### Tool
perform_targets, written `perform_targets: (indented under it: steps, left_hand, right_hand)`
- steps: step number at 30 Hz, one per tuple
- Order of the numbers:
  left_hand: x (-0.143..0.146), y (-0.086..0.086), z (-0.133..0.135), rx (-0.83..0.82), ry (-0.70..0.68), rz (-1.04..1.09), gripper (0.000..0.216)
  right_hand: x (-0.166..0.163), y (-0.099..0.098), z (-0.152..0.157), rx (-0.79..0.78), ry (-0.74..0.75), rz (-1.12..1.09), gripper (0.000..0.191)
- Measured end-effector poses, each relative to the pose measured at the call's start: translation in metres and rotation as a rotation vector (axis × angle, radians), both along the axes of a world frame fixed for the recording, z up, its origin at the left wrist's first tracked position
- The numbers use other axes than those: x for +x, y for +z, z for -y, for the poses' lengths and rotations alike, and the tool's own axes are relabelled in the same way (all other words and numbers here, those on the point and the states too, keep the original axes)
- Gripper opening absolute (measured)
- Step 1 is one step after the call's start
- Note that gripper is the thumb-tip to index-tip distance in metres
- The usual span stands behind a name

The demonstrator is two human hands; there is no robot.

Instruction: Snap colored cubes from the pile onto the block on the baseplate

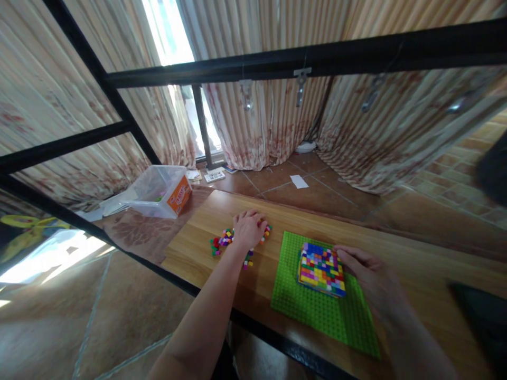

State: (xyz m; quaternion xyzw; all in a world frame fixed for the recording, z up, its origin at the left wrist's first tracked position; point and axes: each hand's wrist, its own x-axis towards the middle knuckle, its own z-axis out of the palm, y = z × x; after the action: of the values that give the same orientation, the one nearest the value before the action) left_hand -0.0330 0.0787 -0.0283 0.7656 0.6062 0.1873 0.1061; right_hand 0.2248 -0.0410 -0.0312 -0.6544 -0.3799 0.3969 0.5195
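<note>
left hand (249, 230) bare | right hand (366, 272) bare | left forearm (208, 306) bare, tapered | right forearm (415, 340) bare, blurred

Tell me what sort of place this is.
Likely a room in a home, though I can't be sure: long patterned curtains hang beyond the table, the floor is tiled, and small toy bricks lie loose on the tabletop.

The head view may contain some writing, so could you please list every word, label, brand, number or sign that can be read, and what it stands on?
Nothing can be read with certainty.
Orange label on the clear plastic bin: pale lettering, too small and blurred to read.
White item on the floor: dark print, too small to read.
Green baseplate and brick block: no lettering visible.
</note>
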Motion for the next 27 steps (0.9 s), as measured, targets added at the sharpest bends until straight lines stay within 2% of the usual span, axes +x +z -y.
perform_targets:
  steps: [3, 8, 18, 23, 27]
  left_hand:
    - [-0.004, 0.004, 0.001, -0.024, -0.005, 0.009, 0.028]
    - [-0.018, 0.011, 0.006, -0.096, -0.095, -0.022, 0.031]
    - [-0.031, 0.023, 0.030, -0.161, -0.179, -0.046, 0.043]
    - [-0.038, 0.031, 0.030, -0.202, -0.242, -0.066, 0.037]
    - [-0.037, 0.036, 0.030, -0.246, -0.214, -0.100, 0.035]
  right_hand:
    - [0.000, 0.000, -0.001, -0.019, -0.007, -0.005, 0.040]
    - [0.000, 0.000, -0.001, -0.033, -0.011, 0.009, 0.041]
    - [0.001, -0.001, 0.001, -0.021, 0.009, 0.122, 0.038]
    - [0.000, 0.001, 0.001, -0.004, 0.031, 0.160, 0.035]
    - [-0.002, 0.004, 0.001, -0.016, 0.018, 0.150, 0.033]
